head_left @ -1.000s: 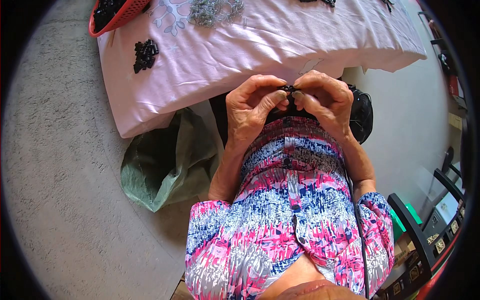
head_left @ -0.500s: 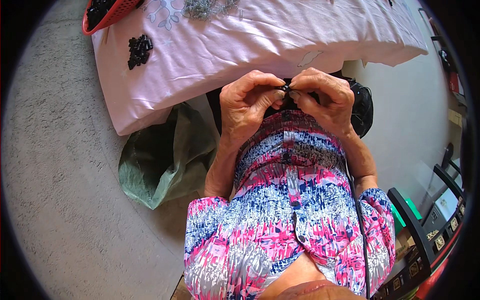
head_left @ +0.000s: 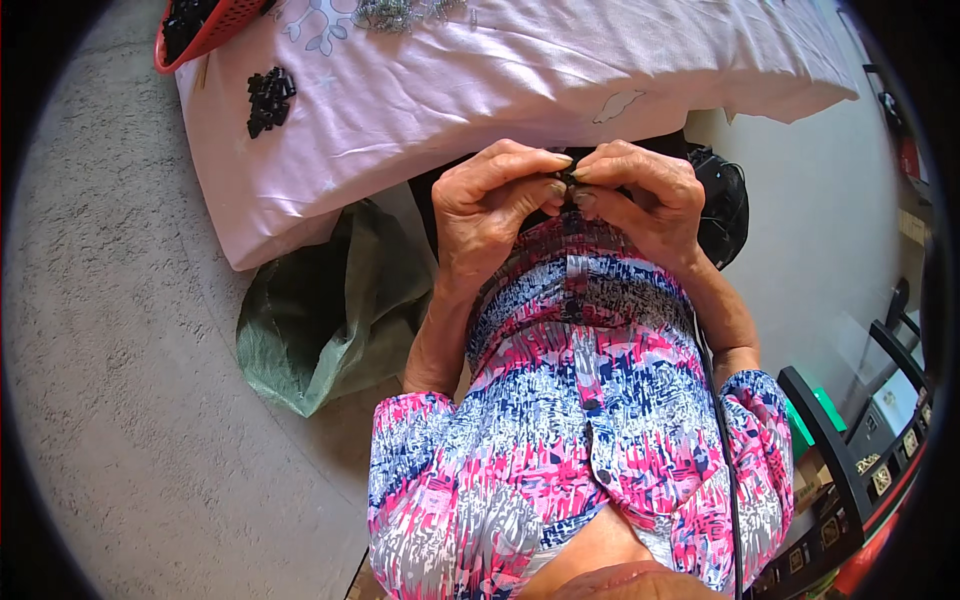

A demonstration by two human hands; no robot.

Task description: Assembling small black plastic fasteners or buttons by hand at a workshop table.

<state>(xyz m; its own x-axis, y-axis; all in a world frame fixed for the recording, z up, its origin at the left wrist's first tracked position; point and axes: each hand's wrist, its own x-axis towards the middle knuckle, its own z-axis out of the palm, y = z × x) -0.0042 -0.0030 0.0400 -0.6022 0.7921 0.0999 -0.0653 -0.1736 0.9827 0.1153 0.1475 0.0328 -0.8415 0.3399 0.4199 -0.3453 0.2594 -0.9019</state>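
Just past the table's near edge, in front of my body, both hands meet fingertip to fingertip. My left hand is closed in a pinch, thumb against forefinger. Opposite it, my right hand pinches as well. Between the fingertips sits a small black piece, mostly covered by the fingers, so its exact kind does not show. A heap of small black pieces lies on the pink tablecloth to the left. Farther back on the cloth is a pile of small, clear or silvery parts.
A red plastic basket with black pieces stands at the table's far left corner. Below the table's left side, a green woven sack gapes on the floor. Dark chair-like furniture is at the lower right; a black bag-like thing is beside my right hand.
The fingertips have shifted slightly around the small black piece, and it is more hidden now. The view has moved a little; the heaps on the table look unchanged.
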